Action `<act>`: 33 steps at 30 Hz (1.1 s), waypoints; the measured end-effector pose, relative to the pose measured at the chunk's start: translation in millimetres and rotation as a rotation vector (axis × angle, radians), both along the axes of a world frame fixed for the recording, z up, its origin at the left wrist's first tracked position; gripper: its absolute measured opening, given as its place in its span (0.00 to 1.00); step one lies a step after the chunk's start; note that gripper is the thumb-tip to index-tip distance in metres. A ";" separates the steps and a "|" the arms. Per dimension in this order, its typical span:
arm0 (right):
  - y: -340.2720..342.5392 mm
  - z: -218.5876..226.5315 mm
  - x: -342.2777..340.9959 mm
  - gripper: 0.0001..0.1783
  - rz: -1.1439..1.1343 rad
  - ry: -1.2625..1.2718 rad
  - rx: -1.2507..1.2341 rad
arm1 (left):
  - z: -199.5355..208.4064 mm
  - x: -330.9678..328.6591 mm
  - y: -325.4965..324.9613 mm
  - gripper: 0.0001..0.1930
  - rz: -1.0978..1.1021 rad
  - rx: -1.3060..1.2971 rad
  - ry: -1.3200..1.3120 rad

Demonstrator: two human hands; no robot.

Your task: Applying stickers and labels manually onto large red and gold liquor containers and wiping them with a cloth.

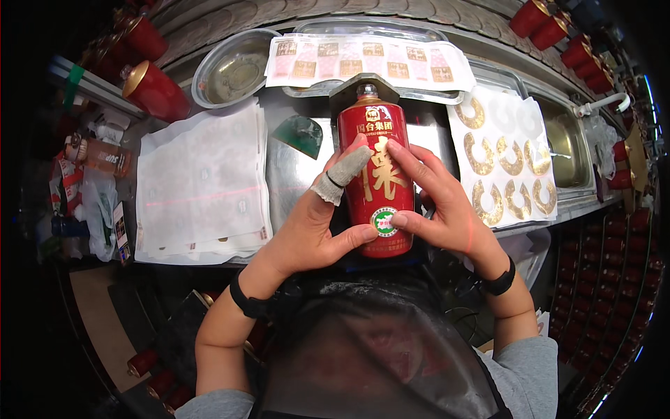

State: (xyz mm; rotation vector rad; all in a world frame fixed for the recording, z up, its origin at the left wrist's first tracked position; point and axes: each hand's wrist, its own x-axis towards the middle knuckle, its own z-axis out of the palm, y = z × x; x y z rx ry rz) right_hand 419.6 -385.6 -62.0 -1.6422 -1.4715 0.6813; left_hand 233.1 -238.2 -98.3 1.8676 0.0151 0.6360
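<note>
A person's two bare hands met on a red bottle (375, 174) that lay tipped back at the near edge of a metal worktop (283, 178), its neck pointing away from the wearer and a dark angular block (345, 89) behind it. The left hand (317, 234), its forefinger wrapped in a grey cloth sleeve (347, 170), touched the bottle's left side, the thumb reaching a round green-and-white label (384, 221) low on the front. The right hand (443, 202) spread over the other side, forefinger beside the large gold lettering and thumb at the label's right edge. Both hands were loosely parted, thumbs well apart from forefingers, with the bottle between them; whether they bore its weight could not be told, as some fingers were hidden. A dark band circled each wrist above a dark apron (377, 335). To the left lay a stack of white sheets (202, 188), with a dark green piece (299, 136) between it and the bottle; to the right, a sheet of gold crescents (502, 155). Beyond stood a round basin (200, 87) and a pink-and-gold printed sheet (366, 59) on a metal tray, while more red bottles (155, 91) showed around the rim of the scene.
</note>
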 end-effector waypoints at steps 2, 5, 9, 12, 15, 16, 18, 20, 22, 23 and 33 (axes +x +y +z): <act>0.1 0.4 0.2 0.45 0.003 0.009 0.004 | 0.6 0.3 0.1 0.44 -0.002 -0.005 -0.002; 0.3 0.8 0.4 0.45 0.002 0.013 -0.007 | -0.7 1.1 -0.2 0.45 0.000 -0.007 -0.006; 0.5 -2.5 0.8 0.45 0.009 0.022 0.020 | -0.6 1.7 -1.0 0.45 0.012 -0.008 -0.024; -0.6 -6.0 -0.3 0.45 0.010 0.047 0.037 | 0.0 0.4 -2.0 0.46 0.018 -0.015 -0.001; -1.3 -4.0 0.7 0.44 0.008 0.026 0.026 | -2.3 -2.1 2.1 0.48 -0.003 0.038 0.029; -2.3 -2.8 0.0 0.42 -0.008 0.157 0.000 | -2.5 -3.3 2.6 0.50 -0.016 0.095 0.058; -5.4 -1.0 0.3 0.41 -0.022 0.287 -0.028 | -1.5 -4.4 -0.8 0.47 -0.001 -0.003 0.019; -11.8 -0.1 4.5 0.39 -0.047 0.218 -0.034 | -3.5 -5.8 -2.3 0.44 0.010 -0.105 -0.017; -16.3 2.3 4.9 0.36 -0.049 0.217 -0.055 | -7.8 -8.2 0.8 0.43 0.016 -0.077 -0.027; -16.4 2.1 4.8 0.35 -0.020 0.160 -0.027 | -8.4 -8.7 0.6 0.42 0.020 -0.065 -0.027; -11.2 0.7 5.7 0.36 0.053 0.008 -0.002 | -12.5 -7.5 -5.8 0.41 0.018 0.020 0.012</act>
